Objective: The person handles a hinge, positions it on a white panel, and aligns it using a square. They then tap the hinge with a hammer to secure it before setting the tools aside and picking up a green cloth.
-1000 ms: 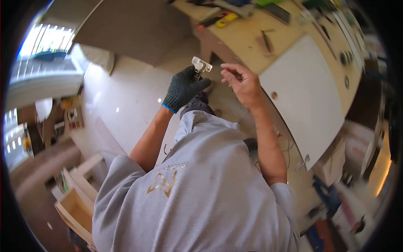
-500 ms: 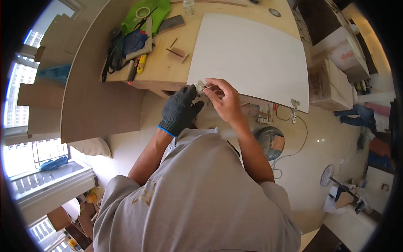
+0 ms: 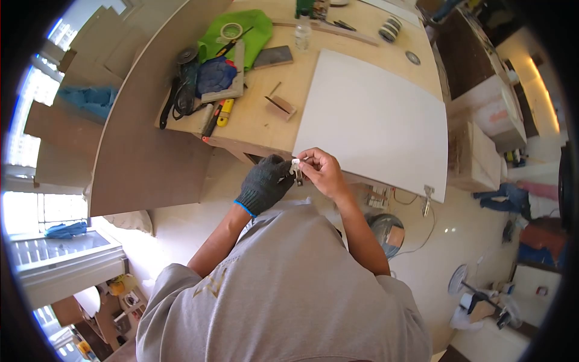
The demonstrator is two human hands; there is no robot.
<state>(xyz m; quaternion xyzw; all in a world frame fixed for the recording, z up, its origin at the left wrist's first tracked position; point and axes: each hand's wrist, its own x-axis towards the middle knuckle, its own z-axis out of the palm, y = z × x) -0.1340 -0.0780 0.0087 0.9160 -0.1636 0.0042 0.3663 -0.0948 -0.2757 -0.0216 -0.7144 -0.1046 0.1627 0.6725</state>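
My left hand (image 3: 264, 184), in a dark grey knit glove with a blue cuff, has its fingers closed at the left side of a small metal hinge (image 3: 298, 175). My bare right hand (image 3: 325, 174) pinches at the top of the same hinge, by a whitish bit between the fingertips. Both hands meet at the near left corner of a large white panel (image 3: 374, 114), which lies flat on a wooden worktable (image 3: 253, 130). Another metal hinge (image 3: 427, 199) sits at the panel's near right corner. Fingers partly hide the held hinge.
Left on the table lie a yellow cutter (image 3: 225, 113), a corded power tool (image 3: 188, 75), a green cloth (image 3: 256, 30) and a small block (image 3: 281, 108). A clear bottle (image 3: 302, 35) stands behind. Below the panel is a round bucket (image 3: 386, 234) with cables near it.
The view has tilted up, so the table and panel appear lower and farther right. Both hands stay together at the panel's corner, and the metal hinge shows more clearly below the fingers.
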